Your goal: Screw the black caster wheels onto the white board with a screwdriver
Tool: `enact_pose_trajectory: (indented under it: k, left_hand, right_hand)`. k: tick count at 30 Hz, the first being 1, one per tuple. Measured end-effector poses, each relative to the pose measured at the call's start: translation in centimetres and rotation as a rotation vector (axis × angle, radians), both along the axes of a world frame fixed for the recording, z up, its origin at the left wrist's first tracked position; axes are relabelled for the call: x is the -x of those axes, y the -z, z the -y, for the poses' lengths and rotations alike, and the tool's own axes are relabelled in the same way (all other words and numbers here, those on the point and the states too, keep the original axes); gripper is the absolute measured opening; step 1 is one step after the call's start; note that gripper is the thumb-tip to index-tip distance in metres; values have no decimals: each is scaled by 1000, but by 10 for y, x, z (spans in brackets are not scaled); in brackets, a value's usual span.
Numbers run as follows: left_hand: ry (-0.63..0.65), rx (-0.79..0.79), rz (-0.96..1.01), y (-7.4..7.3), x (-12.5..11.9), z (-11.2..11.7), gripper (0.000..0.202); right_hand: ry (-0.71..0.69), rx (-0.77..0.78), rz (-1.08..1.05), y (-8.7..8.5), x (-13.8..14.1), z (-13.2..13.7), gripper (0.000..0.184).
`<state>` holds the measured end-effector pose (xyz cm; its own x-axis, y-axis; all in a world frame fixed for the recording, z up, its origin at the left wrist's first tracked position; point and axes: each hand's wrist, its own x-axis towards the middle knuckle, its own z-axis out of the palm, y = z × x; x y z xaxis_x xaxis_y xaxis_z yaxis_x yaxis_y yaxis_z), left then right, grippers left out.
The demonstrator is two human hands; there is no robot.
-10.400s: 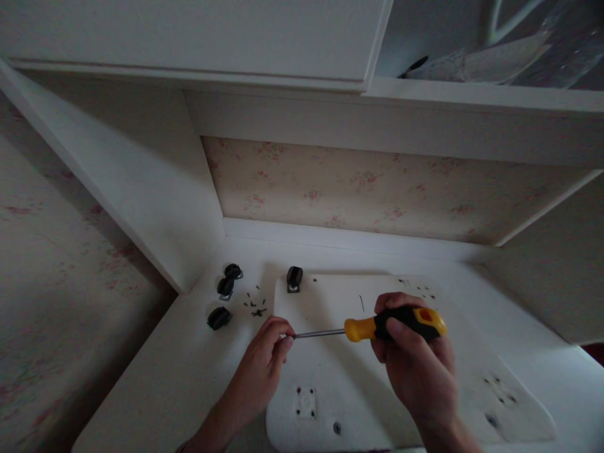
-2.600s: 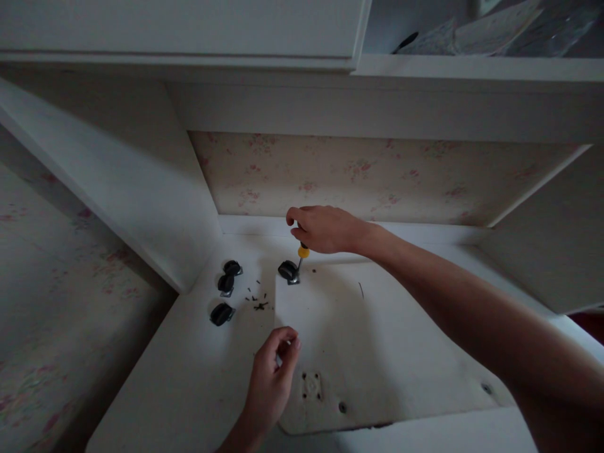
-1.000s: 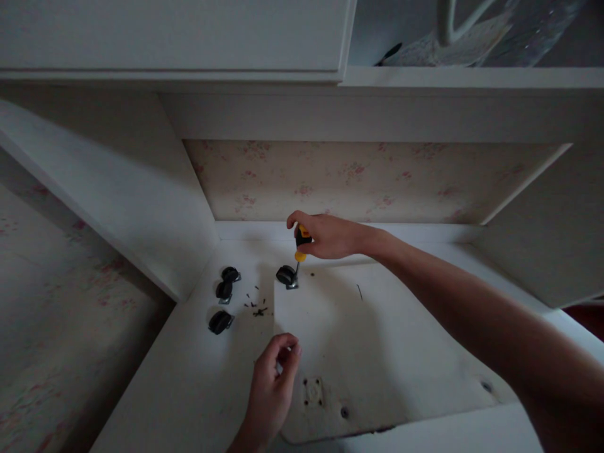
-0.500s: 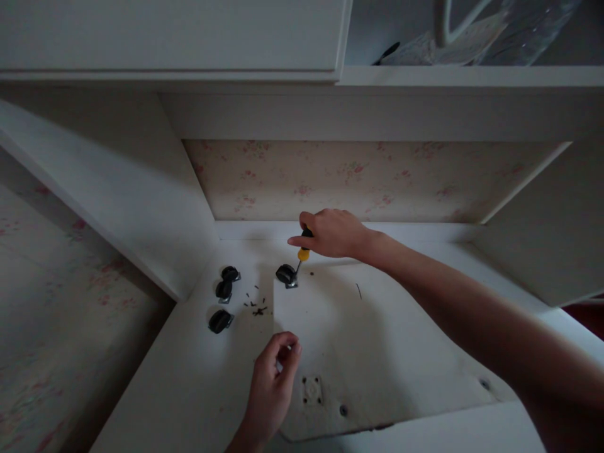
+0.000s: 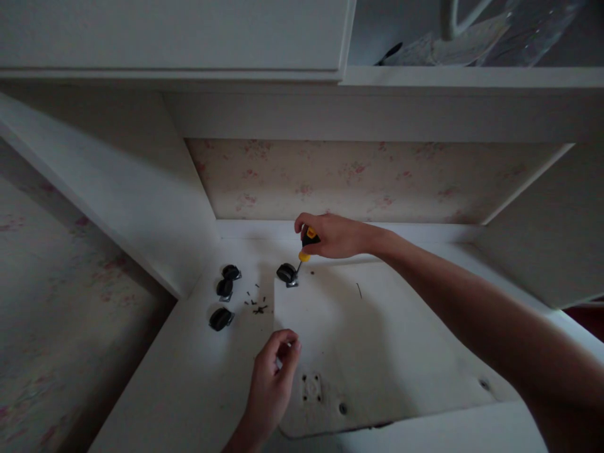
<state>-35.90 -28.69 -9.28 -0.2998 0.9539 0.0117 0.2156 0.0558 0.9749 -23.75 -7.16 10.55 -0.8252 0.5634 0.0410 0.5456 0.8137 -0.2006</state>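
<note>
My right hand (image 5: 330, 235) is wrapped round the black-and-yellow handle of a screwdriver (image 5: 305, 256). Its metal shaft slants down to the plate of a black caster wheel (image 5: 287, 273), which sits on the far left corner of a white board (image 5: 349, 333). Over the board's left edge, my left hand (image 5: 276, 371) is closed, thumb and forefinger pinched together; whatever lies between the tips is too small to name. Several dark screws (image 5: 259, 309) are scattered left of the board. Farther left lie three loose casters (image 5: 221, 319).
The board lies on a white desk surface (image 5: 179, 377) enclosed by a left side panel (image 5: 141, 189) and a right panel (image 5: 542, 233). Overhead, a shelf (image 5: 462, 76) holds a clear plastic bag (image 5: 504, 38). A square mark with holes (image 5: 311, 388) shows near the board's front left.
My right fingers have shifted their grip round the screwdriver handle, and the thumb has swung down and back. The left hand keeps its pinch in nearly the same place.
</note>
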Motion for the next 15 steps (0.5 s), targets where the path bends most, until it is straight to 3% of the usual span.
enact_pose_trajectory:
  k: [2, 4, 8, 10, 12, 15]
  left_hand:
    - [2, -1, 1, 0, 0, 0, 28]
    - [-6, -5, -3, 0, -1, 0, 28]
    - [-11, -17, -7, -2, -2, 0, 26]
    - [-17, -14, -2, -2, -3, 0, 25]
    - [-45, -16, 7, -1, -4, 0, 23]
    - [-97, -20, 21, 1, -5, 0, 20]
  right_hand:
    - [86, -65, 29, 1, 1, 2, 34]
    - [153, -107, 12, 2, 2, 3, 44]
    - [18, 3, -35, 2, 3, 3, 49]
    - [-5, 4, 8, 1, 5, 3, 41]
    - [100, -108, 73, 2, 8, 3, 36]
    - [225, -181, 69, 4, 10, 5, 53]
